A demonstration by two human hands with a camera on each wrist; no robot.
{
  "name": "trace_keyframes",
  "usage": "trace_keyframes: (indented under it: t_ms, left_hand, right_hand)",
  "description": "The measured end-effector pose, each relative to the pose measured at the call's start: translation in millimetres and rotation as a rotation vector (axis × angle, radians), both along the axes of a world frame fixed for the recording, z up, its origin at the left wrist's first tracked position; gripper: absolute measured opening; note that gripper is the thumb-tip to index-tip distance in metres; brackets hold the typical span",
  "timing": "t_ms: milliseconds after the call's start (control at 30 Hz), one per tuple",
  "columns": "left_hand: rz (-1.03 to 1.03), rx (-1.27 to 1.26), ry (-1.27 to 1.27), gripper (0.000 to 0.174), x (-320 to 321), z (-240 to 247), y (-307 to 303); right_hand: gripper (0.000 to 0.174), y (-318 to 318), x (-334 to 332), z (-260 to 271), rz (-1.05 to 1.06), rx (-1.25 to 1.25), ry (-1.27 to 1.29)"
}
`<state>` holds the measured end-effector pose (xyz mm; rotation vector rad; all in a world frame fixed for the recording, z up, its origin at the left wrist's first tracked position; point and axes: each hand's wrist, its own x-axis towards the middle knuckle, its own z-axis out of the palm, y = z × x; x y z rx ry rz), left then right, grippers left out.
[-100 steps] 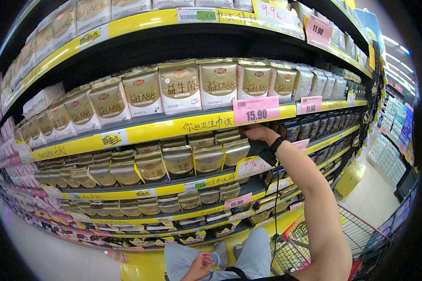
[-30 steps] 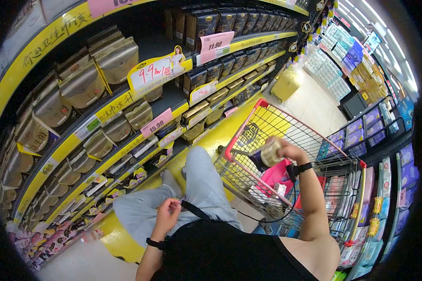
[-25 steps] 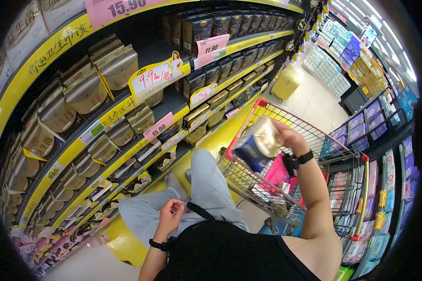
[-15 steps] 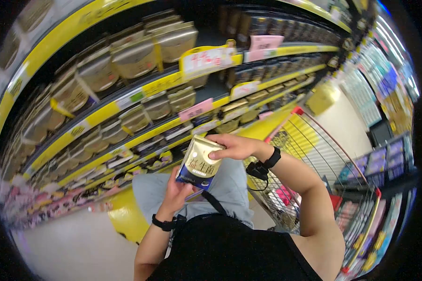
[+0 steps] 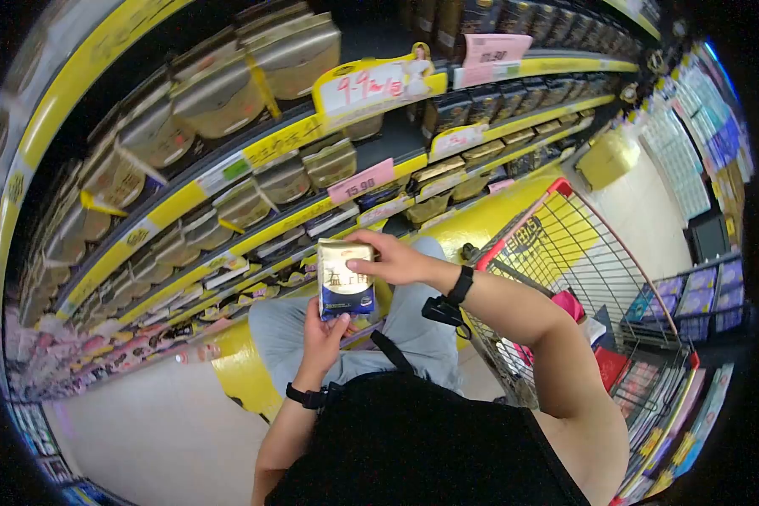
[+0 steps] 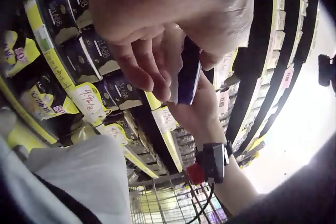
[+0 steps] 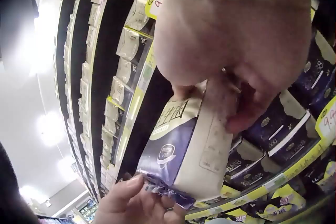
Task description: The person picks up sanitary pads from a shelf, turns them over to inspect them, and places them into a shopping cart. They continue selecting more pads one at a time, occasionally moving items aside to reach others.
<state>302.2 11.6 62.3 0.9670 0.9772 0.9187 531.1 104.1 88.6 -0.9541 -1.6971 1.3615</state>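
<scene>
A gold-and-navy pack of sanitary pads [image 5: 346, 282] is held upright above the lap in the head view. My right hand [image 5: 390, 257] grips its upper right side, thumb across the front. Low on the pack, my left hand [image 5: 322, 331] pinches the bottom corner with its thumb in front. From the right wrist, the pack [image 7: 178, 150] shows its navy front and white side, with the left hand [image 7: 139, 203] at its crimped lower end. The left wrist view shows only a narrow edge of the pack [image 6: 188, 77] between the hands.
Shelves of similar packs [image 5: 228, 97] with yellow edge strips run along the left and front. A red-handled shopping cart [image 5: 565, 244] stands at the right, holding a pink item [image 5: 569, 305]. A bottle [image 5: 198, 354] lies on the floor at the left.
My right hand has brought the pack from the shelf, over the cart, to above the lap. The left hand has risen from the lap and taken hold of its bottom.
</scene>
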Motion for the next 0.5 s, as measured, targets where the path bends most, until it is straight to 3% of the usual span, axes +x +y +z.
trace_keyframes:
  t_ms: [100, 233, 300, 367, 433, 500]
  left_hand:
    - [-0.051, -0.028, 0.037, 0.049, 9, -4, 5]
    - [-0.072, 0.008, 0.097, 0.046, 17, -11, 7]
    - [-0.045, 0.025, 0.105, 0.045, 15, -10, 8]
    - [-0.058, 0.034, 0.12, 0.045, 10, -9, 10]
    - [-0.037, 0.069, 0.102, 0.044, 8, -6, 9]
    - [-0.04, 0.096, 0.107, 0.039, 6, -3, 11]
  right_hand:
    - [0.038, 11, 8, -8, 0.001, -0.137, -0.019]
    - [0.039, 15, 18, -12, 0.024, 0.226, -0.113]
    - [0.047, 10, 23, 7, 0.119, 0.059, -0.083]
    - [0.048, 10, 24, 9, 0.156, 0.057, -0.003]
    - [0.048, 11, 30, 32, 0.188, 0.086, -0.01]
    - [0.047, 15, 41, 56, 0.073, 0.227, -0.071]
